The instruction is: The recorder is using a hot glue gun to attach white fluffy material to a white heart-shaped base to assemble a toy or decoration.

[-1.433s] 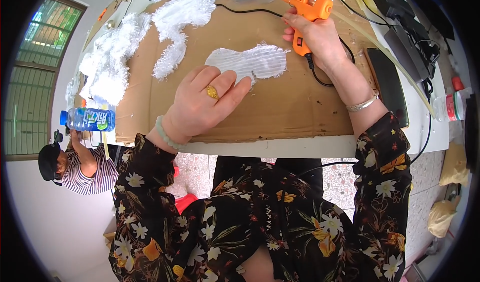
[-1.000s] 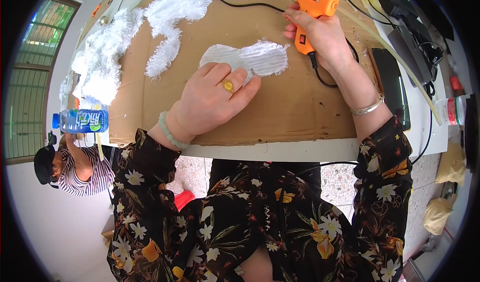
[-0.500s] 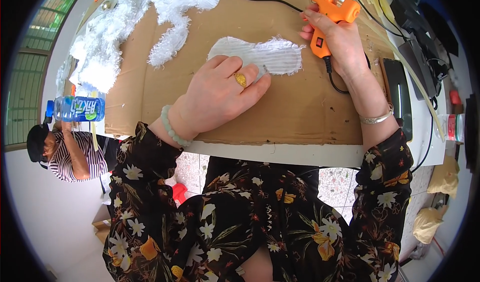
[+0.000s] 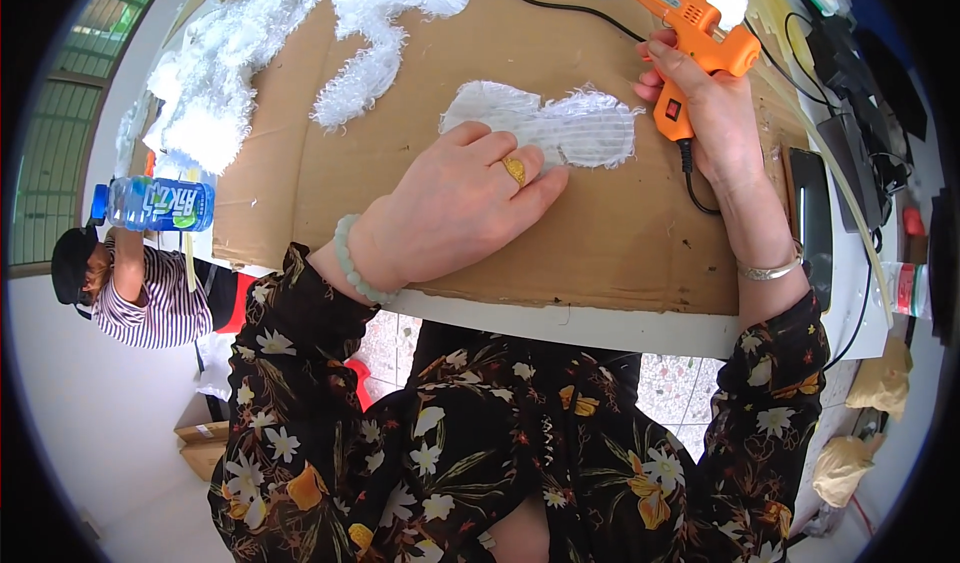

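Note:
A piece of white, fringed fabric lies flat on a brown cardboard sheet. Over its near left edge rests my left hand, fingers curled and closed down on the fabric; the fingertips and what is under them are partly hidden. To the right of the fabric, my right hand is wrapped round the handle of an orange hot glue gun. The gun is raised off the cardboard, its nozzle pointing to the far left, away from the fabric. A black cord hangs from the handle's bottom.
Fluffy white fabric and a larger fluffy heap lie at the far left. A blue-capped bottle stands at the left edge. Dark devices and cables fill the right side, beside a phone. Another person is beyond the left.
The view has shifted, so the table's things and both hands appear farther right. My left hand stays on the fabric and my right hand keeps the glue gun. The other person has moved slightly.

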`<action>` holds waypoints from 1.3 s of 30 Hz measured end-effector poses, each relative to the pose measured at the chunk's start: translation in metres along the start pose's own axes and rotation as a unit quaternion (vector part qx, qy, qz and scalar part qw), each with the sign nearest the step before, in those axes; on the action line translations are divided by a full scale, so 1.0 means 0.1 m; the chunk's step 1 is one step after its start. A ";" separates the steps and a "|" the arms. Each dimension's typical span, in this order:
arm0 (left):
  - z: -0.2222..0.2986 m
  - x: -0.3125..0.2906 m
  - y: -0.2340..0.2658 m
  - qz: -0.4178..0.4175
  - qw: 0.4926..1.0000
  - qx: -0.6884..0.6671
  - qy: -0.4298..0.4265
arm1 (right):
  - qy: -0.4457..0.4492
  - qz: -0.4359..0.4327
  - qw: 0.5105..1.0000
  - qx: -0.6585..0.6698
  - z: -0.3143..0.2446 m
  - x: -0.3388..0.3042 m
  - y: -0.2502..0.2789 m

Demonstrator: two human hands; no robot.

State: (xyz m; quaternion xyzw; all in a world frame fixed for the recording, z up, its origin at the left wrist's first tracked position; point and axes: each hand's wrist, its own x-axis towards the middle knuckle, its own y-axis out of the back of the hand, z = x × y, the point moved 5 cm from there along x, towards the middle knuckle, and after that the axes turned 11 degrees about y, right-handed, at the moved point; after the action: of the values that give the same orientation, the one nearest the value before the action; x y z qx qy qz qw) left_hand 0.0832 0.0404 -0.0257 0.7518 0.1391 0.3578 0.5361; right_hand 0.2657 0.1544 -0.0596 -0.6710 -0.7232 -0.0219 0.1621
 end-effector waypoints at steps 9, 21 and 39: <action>-0.49 -0.03 -0.16 0.015 0.998 -0.063 0.011 | -0.036 0.011 0.999 -0.028 0.25 0.31 -0.16; -0.48 0.02 -0.24 0.050 0.994 -0.086 0.041 | -0.025 0.004 0.999 -0.043 0.37 0.29 -0.02; -0.34 0.18 -0.29 0.142 0.988 -0.049 0.022 | -0.028 -0.003 0.999 -0.046 0.38 0.28 0.16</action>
State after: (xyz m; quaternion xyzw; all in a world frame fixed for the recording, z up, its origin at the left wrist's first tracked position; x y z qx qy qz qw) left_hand 0.0772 0.0864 -0.0394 0.7291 0.0247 0.4529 0.5126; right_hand 0.2721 0.1923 -0.0911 -0.6756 -0.7279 -0.0369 0.1109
